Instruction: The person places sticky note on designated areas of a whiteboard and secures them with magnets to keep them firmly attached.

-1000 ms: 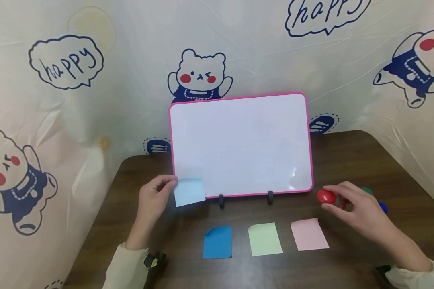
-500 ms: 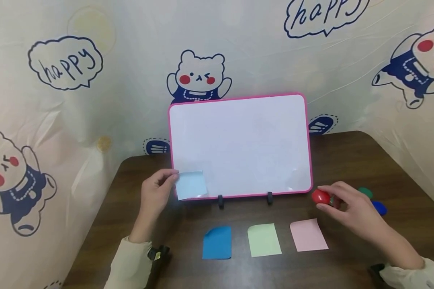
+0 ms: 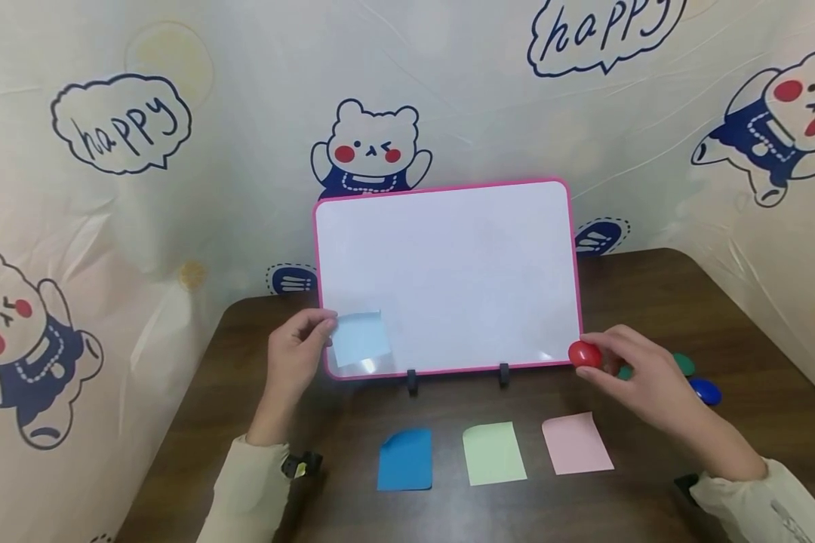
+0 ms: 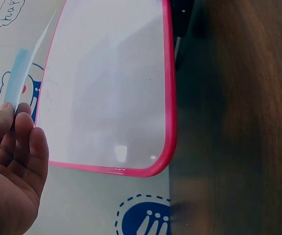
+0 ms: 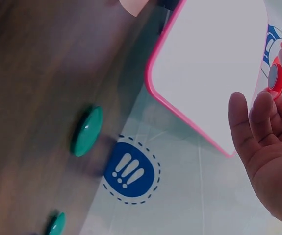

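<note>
My left hand (image 3: 297, 353) pinches a light blue sticky note (image 3: 361, 339) by its upper left corner. The note hangs in front of the lower left part of a pink-framed whiteboard (image 3: 448, 264). In the left wrist view, a gap shows between the note (image 4: 17, 73) and the board's face. Between thumb and fingertips, my right hand (image 3: 641, 377) holds a round red magnet (image 3: 585, 354) near the board's lower right corner. Its grey disc back (image 5: 273, 77) shows in the right wrist view.
A blue sticky note (image 3: 405, 460), a pale green one (image 3: 494, 454) and a pink one (image 3: 577, 444) lie on the brown table (image 3: 489, 513). Beyond my right hand are a blue magnet (image 3: 706, 391) and green magnets (image 3: 684, 365). Black feet (image 3: 412, 381) support the board.
My left hand has raised the light blue note a little, further over the board. My right hand has carried the red magnet left and slightly up, uncovering more of the green and blue magnets.
</note>
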`<move>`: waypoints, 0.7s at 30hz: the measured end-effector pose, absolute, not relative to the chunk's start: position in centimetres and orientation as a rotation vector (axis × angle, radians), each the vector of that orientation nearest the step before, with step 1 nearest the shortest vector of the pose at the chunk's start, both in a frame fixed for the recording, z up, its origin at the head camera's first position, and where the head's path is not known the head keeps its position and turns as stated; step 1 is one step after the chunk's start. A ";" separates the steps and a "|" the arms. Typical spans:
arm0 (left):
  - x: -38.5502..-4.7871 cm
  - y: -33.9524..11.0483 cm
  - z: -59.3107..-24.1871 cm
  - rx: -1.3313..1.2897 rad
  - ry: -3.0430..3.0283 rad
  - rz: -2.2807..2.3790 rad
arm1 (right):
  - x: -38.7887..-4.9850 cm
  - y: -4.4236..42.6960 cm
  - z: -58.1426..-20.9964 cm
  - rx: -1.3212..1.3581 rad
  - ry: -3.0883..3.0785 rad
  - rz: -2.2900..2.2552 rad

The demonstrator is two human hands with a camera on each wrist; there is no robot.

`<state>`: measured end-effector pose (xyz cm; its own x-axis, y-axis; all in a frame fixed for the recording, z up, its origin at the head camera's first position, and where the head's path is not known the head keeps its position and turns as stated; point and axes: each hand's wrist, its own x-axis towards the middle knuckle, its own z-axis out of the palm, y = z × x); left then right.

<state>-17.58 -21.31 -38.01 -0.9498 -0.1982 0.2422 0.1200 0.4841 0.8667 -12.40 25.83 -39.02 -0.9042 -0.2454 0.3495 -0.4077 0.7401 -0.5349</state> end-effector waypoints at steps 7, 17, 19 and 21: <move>-18.3 -21.1 -37.7 0.019 -2.375 -1.458 | -12.6 25.8 -38.5 0.502 -2.703 0.908; -20.0 -21.0 -36.5 -0.013 -2.327 -1.451 | -13.0 25.7 -38.5 0.498 -2.708 0.893; -20.5 -21.1 -36.2 -0.017 -2.326 -1.448 | -13.1 25.6 -38.5 0.508 -2.697 0.885; -21.0 -21.3 -36.0 -0.026 -2.314 -1.452 | -13.3 25.5 -38.4 0.519 -2.686 0.877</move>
<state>-20.98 -21.26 -35.97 -0.9172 -0.1963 0.3467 0.2266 0.4585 0.8593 -13.28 25.50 -38.43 -0.8999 -0.2504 0.3570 -0.4128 0.7530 -0.5124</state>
